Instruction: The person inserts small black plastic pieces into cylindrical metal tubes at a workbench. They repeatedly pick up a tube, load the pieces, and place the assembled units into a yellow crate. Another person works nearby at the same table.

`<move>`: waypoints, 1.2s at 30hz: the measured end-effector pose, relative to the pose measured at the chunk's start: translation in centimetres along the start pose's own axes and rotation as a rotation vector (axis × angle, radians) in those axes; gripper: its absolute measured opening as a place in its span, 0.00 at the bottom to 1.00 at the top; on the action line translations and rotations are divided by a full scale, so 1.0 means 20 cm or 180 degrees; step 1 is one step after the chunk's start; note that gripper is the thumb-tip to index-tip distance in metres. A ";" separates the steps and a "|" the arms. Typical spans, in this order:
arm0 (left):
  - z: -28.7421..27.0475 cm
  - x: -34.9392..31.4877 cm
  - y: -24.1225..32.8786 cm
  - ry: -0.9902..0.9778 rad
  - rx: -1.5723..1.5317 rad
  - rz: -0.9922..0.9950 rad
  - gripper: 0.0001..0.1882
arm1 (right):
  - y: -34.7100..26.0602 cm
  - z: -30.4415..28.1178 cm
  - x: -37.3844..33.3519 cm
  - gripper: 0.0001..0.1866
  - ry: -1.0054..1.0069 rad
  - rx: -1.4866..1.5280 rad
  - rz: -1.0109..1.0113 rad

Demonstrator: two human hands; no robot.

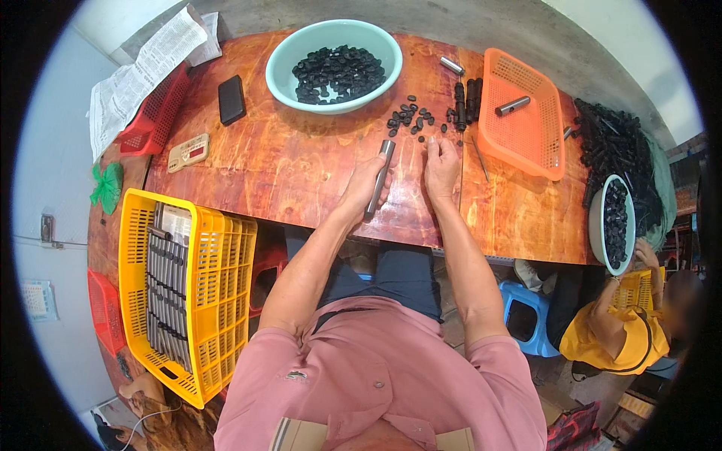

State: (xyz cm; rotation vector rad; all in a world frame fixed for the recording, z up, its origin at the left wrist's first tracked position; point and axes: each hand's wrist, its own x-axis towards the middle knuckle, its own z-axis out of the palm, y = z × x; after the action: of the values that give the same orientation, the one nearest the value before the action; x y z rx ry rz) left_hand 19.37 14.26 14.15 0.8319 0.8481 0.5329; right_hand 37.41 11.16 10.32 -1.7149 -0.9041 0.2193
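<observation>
My left hand (364,185) is wrapped round a dark grey metal tube (381,174), tilted over the front of the wooden table. Just to its right, my right hand (442,170) is held with fingers curled together; whatever they hold, if anything, is hidden. Beyond both hands lies a loose scatter of small black oval caps (407,116). More black caps (338,75) fill the middle of a pale green basin (282,84) at the far side. Several black cylindrical pieces (460,105) stand or lie to the right of the scatter, and a thin rod (480,159) rests nearby.
An orange basket (519,154) at right holds a short metal tube (513,105). A yellow crate (218,263) full of grey tubes stands at left. Black parts are heaped at far right, beside another basin (616,263) and a person in yellow (613,334). Two phone-like objects lie at left.
</observation>
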 end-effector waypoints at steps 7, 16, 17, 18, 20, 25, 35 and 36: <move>0.00 -0.01 -0.04 0.0078 0.0526 0.0302 0.19 | 0.04 0.01 0.00 0.17 -0.0041 0.0209 0.0068; 0.01 -0.01 0.00 -0.0101 0.0181 0.0136 0.20 | 0.04 0.01 0.00 0.17 -0.0048 0.0194 0.0083; 0.00 0.01 -0.01 -0.0102 -0.0037 0.0101 0.20 | 0.03 0.01 0.00 0.17 -0.0054 0.0189 0.0086; -0.01 0.02 -0.01 -0.0099 -0.0258 0.0063 0.19 | 0.02 0.01 0.00 0.17 -0.0063 0.0184 0.0093; -0.02 0.07 -0.01 0.0117 0.0002 0.0151 0.18 | 0.00 0.00 0.00 0.17 -0.0083 0.0070 0.0049; -0.01 0.17 0.05 0.0288 0.0720 0.0533 0.15 | 0.01 0.00 0.00 0.18 -0.0076 -0.0035 0.0018; -0.05 0.40 0.01 0.0933 0.2049 0.1356 0.20 | -0.05 -0.01 -0.01 0.17 -0.0152 -0.0183 -0.0055; -0.04 0.39 0.02 0.0852 0.2044 0.1295 0.19 | -0.06 -0.01 -0.01 0.17 -0.0165 -0.0221 -0.0075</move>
State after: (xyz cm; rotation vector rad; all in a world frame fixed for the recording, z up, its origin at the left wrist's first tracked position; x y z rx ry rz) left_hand 23.05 20.25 10.75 1.5663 1.1257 0.7528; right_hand 36.91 10.93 11.43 -1.7685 -0.9795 0.2196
